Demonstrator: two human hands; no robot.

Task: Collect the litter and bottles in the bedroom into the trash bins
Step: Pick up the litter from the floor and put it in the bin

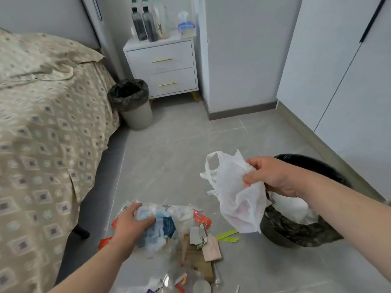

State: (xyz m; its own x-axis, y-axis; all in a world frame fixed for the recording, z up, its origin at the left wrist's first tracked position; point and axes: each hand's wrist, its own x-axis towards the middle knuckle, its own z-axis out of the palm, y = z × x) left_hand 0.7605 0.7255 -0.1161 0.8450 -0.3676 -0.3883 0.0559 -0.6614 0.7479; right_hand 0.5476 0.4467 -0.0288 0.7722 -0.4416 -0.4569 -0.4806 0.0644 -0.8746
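Litter (196, 248) on the floor (169, 149) is being collected: the left hand (131, 226) is curling its grip round a crumpled wrapper (157, 228), while the right hand (273, 176) is pinching a white bag (232, 197) just beside the near bin (296, 231), probably needing 1 drop over its rim.

The bedspread (53, 134) is beige with a repeating pattern of grey-brown squares and pale rings. The floor (179, 140) is grey tile with faint pale veining. The nightstand (163, 68) is white with gold handles (162, 60); the bottles (145, 24) on it are dark grey with green caps, beside a blue tissue box (186, 28). The bin by the bed (137, 117) is pale grey with a black liner (127, 94); the bin on the right (296, 231) is dark with a mottled black liner. The plastic bag (237, 195) is white. Among the litter are a red-orange wrapper (202, 217), a blue-and-white packet (163, 227), lime-green strips (227, 234) and brown cardboard (198, 261).
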